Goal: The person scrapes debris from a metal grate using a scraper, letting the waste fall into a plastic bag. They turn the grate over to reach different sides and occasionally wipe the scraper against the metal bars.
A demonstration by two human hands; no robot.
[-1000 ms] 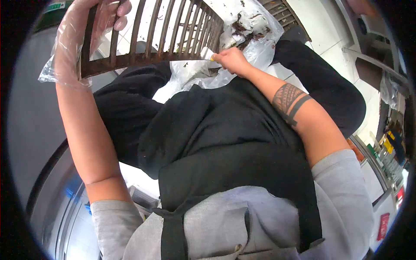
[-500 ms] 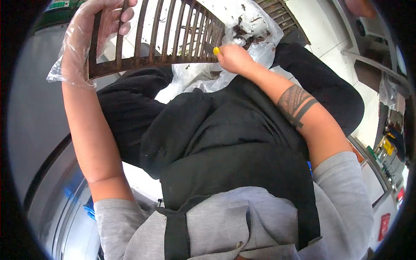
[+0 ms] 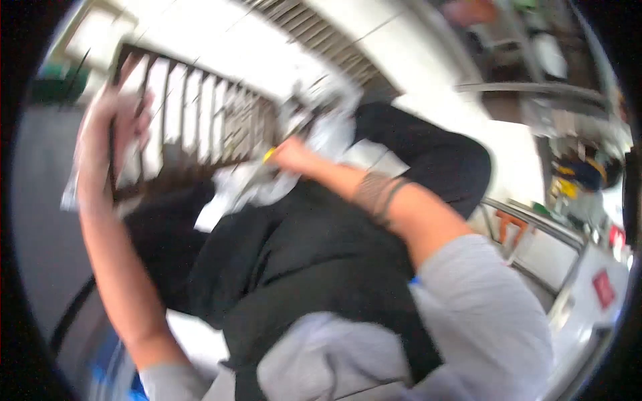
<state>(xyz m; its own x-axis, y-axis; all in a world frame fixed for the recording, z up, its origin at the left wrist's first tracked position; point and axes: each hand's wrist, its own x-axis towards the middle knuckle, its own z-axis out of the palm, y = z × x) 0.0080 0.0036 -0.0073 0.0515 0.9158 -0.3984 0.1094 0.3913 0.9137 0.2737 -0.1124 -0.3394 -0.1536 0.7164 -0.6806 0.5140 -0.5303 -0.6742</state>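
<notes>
My left hand (image 3: 100,127), in a loose clear plastic glove, is closed around the end of a brown slatted metal grate (image 3: 180,177). The grate stands tilted up above my lap, with its bars running away to the right. My right hand (image 3: 294,158) is closed around a tool with a yellow handle (image 3: 269,155), close to the grate's right part. Motion blur hides the working end of this tool. Beyond my right hand lies a clear plastic bag (image 3: 338,127) with dark scraps on it.
Another slatted grate (image 3: 314,30) lies on the white tiled floor (image 3: 391,30). My black-clad knee (image 3: 428,157) is bent at the right. A metal rack (image 3: 535,87) stands at upper right, and a grey panel (image 3: 47,200) is at my left.
The view has swung, so the grate, bag and both hands appear lower and farther left. Both hands keep their holds. The picture is now blurred.
</notes>
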